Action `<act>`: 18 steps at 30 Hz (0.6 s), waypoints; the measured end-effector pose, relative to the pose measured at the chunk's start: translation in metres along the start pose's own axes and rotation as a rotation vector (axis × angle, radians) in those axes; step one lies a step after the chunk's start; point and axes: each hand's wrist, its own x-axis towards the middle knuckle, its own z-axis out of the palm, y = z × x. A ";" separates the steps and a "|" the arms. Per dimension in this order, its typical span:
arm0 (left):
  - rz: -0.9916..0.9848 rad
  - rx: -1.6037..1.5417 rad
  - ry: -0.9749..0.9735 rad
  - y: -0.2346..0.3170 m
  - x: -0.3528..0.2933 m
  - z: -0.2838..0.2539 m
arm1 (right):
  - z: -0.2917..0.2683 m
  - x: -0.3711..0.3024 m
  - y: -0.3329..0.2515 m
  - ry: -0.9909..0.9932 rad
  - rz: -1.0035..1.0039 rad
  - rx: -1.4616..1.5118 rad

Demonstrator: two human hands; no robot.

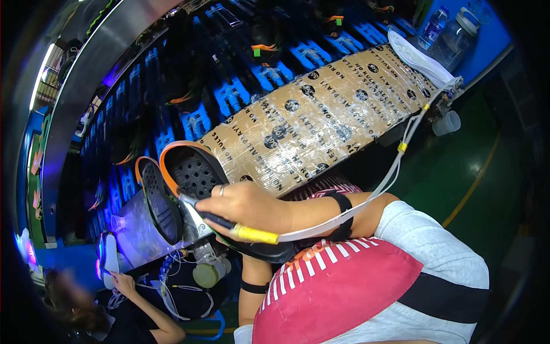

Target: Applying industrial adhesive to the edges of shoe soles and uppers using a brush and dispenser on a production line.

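Observation:
My right hand (252,206), with a ring on one finger, is closed around a black-handled tool (217,221). Yellow tape (252,234) joins its rear end to a pale hose running along my forearm. Under this hand lies a black shoe sole (197,175) with an orange rim and a perforated inside; the tool's front end is over it. My left forearm (256,278), with a black band, rises beneath the sole, which hides the left hand and its fingers. Just left of it, a second black sole (157,200) with an orange toe rim rests on a pale surface.
A cardboard-covered ledge (309,126) under clear film stretches to the upper right. Behind it is a conveyor with blue racks (229,94). A white insole-shaped piece (421,60), a water bottle (433,27) and a jug (458,40) are at its far end. A co-worker's hand (123,284) touches a white sole at lower left.

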 end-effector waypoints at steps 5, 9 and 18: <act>0.004 0.012 -0.014 0.002 0.002 -0.002 | -0.005 0.006 0.000 0.069 0.053 0.211; 0.012 0.012 -0.023 0.006 0.002 -0.005 | -0.010 0.015 0.005 0.122 0.064 0.029; 0.005 0.013 -0.034 0.014 -0.003 -0.011 | -0.002 0.028 0.010 -0.105 0.009 0.103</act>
